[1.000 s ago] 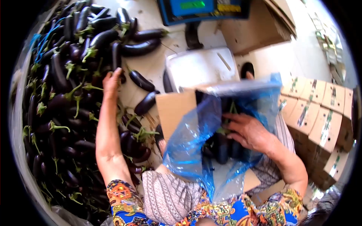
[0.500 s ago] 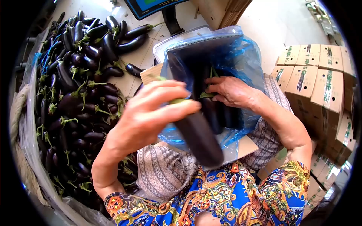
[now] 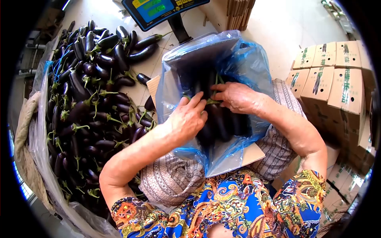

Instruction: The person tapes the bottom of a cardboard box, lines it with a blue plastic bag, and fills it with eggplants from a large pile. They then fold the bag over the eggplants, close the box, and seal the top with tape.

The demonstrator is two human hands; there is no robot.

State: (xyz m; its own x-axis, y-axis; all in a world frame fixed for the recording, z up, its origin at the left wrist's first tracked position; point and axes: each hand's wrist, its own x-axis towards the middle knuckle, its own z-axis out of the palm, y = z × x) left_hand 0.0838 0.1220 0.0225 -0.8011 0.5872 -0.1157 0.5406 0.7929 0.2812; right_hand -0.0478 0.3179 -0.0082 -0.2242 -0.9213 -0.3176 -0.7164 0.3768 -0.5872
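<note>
A cardboard box lined with a blue plastic bag stands between my knees, with several dark eggplants lying in it. My left hand is inside the left part of the box, its fingers closed round the stem end of an eggplant whose body points toward me. Beside it, my right hand has its fingers bent at the green stem of another eggplant in the middle of the box. Shadow and the fingers hide part of both stems.
A large heap of eggplants lies at the left, edged by clear plastic sheeting. A scale display rises behind the box. Closed cartons are stacked at the right, and flattened cardboard stands at the back.
My left hand has lowered its eggplant from above the box's near edge into the left part of the box. My right hand has shifted only slightly.
</note>
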